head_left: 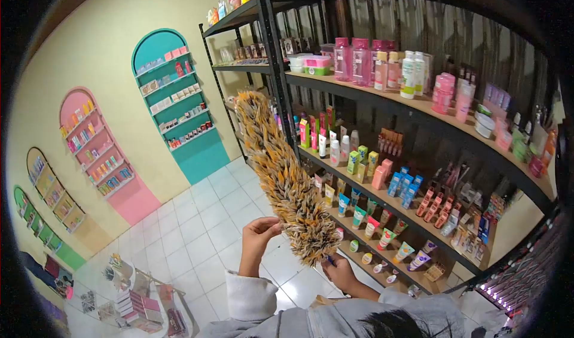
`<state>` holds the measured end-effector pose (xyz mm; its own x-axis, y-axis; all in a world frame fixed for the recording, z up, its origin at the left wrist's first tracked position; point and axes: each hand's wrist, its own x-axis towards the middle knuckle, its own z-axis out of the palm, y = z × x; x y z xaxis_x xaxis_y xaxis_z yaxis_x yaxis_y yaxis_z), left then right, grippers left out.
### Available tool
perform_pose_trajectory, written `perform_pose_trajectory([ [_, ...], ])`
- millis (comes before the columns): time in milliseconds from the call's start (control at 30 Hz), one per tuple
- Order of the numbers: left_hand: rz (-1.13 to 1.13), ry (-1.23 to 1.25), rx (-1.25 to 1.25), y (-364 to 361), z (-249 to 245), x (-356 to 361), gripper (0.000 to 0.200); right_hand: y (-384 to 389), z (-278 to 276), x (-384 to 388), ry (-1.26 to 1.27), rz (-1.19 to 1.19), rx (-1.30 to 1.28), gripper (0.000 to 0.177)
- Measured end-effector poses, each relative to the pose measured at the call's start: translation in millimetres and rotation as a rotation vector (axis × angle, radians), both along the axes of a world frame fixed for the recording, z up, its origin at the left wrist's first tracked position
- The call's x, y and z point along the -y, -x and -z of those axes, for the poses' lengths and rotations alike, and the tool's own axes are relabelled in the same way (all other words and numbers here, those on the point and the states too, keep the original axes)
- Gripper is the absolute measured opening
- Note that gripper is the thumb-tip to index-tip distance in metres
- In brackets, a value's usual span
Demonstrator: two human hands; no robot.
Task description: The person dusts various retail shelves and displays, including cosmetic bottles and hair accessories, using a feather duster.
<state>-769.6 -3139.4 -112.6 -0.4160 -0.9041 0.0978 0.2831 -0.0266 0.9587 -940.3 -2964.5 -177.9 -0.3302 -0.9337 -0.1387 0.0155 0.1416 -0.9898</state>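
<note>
A long orange, brown and white feather duster [281, 176] stands upright in front of a black metal shelf rack [382, 107]. My right hand [339, 270] grips its handle at the bottom. My left hand [260, 229] is raised beside the lower feathers, fingertips pinching or touching them. The duster's tip reaches up toward the rack's second shelf. Both my sleeves are grey.
The rack holds pink bottles [353, 60], tubes [365, 218] and small boxes [406, 182] on several shelves. Coloured arched wall niches [173, 99] with products line the left wall. A glass counter [134, 299] stands at lower left. White tiled floor [203, 218] lies between.
</note>
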Motion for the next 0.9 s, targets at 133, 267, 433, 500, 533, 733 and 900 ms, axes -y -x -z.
perform_pose_trajectory([
  [133,-0.047,0.052,0.078,-8,26,35,0.019,-7,16,43,0.087,0.01,0.031,0.018],
  [267,-0.049,0.071,0.0,-13,48,73,0.03,-6,41,86,0.233,-0.058,-0.057,0.023],
  [433,-0.065,0.503,0.23,2,95,178,0.032,-21,43,162,0.342,-0.008,0.148,0.028],
  [500,-0.071,0.361,0.121,5,100,193,0.03,-6,39,189,0.347,-0.186,-0.22,0.043],
  [533,-0.086,0.327,0.077,-3,82,214,0.029,-8,36,206,0.368,-0.21,-0.278,0.051],
  [733,-0.123,0.338,0.004,-43,26,353,0.018,-27,22,314,0.432,0.24,-0.16,0.038],
  [900,0.024,0.349,0.041,-55,29,432,0.014,-44,-2,373,0.478,0.719,-0.148,0.015],
])
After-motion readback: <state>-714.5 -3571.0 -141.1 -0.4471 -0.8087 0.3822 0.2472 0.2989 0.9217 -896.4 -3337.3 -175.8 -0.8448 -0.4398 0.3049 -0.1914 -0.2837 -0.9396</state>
